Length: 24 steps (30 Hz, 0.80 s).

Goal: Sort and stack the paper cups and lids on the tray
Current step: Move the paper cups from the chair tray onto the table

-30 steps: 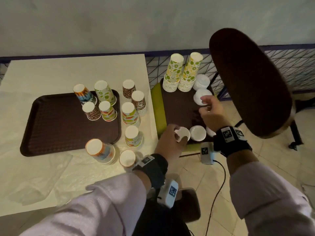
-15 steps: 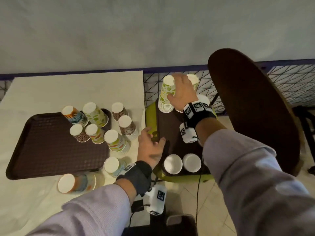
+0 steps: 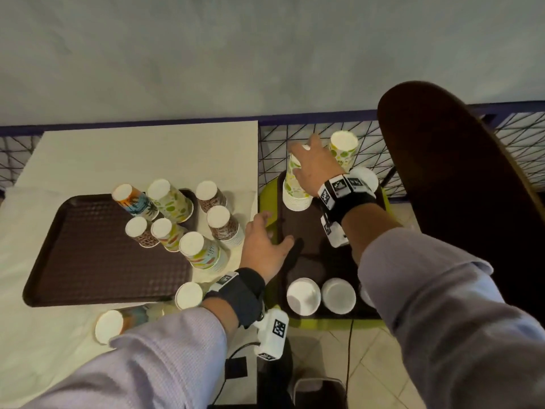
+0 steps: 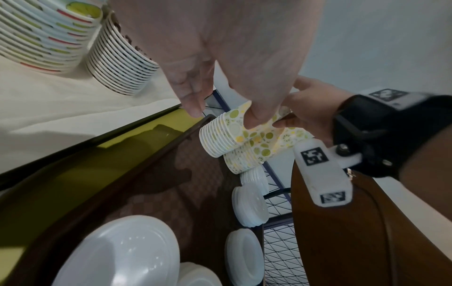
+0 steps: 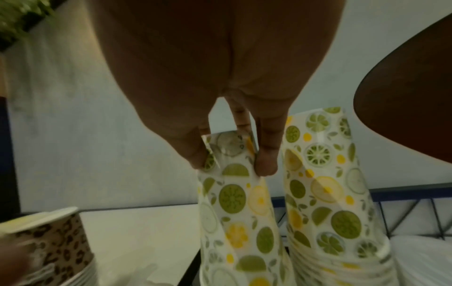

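Two tall stacks of upturned lime-and-lemon paper cups stand at the far end of the right brown tray (image 3: 306, 231). My right hand (image 3: 312, 169) grips the top of the left stack (image 3: 295, 196), thumb and fingers pinching its sides (image 5: 234, 203). The second stack (image 3: 343, 149) stands just to its right (image 5: 325, 183). My left hand (image 3: 265, 243) rests open at the tray's left rim, holding nothing (image 4: 220, 58). White lids (image 3: 303, 296) lie at the tray's near end, with more lids (image 3: 364, 178) behind my right wrist.
A second brown tray (image 3: 97, 255) on the white table holds several upturned patterned cup stacks (image 3: 168, 202); others stand on the table beside it, such as a leopard-print stack (image 3: 221, 222). A dark chair back (image 3: 457, 187) rises close on the right.
My right hand left the lids and reached back to grip the left lime cup stack. My left hand let go of a white lid and moved to the tray's left rim.
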Motion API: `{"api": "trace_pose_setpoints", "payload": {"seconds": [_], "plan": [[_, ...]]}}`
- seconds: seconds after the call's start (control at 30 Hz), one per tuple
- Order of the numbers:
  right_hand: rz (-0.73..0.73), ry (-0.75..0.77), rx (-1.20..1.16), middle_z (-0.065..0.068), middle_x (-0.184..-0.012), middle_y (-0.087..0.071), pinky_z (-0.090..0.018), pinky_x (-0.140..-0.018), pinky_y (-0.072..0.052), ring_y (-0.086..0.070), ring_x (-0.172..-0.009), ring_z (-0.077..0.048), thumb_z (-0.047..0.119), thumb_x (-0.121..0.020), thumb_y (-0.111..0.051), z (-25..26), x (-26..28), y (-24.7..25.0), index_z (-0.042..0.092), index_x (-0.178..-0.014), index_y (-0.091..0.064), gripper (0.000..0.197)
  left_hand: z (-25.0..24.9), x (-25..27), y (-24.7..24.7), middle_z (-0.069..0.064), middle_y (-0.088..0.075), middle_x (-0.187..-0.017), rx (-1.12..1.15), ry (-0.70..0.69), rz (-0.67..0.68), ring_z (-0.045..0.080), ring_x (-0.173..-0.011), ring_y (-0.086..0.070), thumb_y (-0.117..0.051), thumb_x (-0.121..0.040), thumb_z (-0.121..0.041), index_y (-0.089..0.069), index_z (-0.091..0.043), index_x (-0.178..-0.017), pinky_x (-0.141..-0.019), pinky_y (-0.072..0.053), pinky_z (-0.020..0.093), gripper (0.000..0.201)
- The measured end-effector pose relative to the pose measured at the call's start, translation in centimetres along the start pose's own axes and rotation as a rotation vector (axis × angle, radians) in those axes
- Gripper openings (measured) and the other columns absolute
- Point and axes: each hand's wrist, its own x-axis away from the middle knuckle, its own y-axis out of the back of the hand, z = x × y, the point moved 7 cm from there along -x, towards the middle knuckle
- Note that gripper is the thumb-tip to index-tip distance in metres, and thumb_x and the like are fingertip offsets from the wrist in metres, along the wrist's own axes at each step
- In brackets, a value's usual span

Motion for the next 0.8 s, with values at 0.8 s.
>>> {"api": "trace_pose_setpoints", "payload": {"seconds": [0.8], "plan": [[-0.276, -0.106, -0.444, -0.014, -0.127, -0.04, -0.05, -0.089, -0.049, -0.045, -0.109, -0.03, 0.023, -0.081, -0.047, -3.1, 15.2, -0.2, 0.017, -0.13, -0.042, 0.05, 0.0, -3.6, -7.6, 0.014, -0.042, -0.141, -0.225, -0.025, 0.284, 0.032, -0.132, -0.045, -0.077, -0.044, -0.073, -0.028, -0.06, -0.144, -0.112, -0.046, 0.042, 0.112]]}}
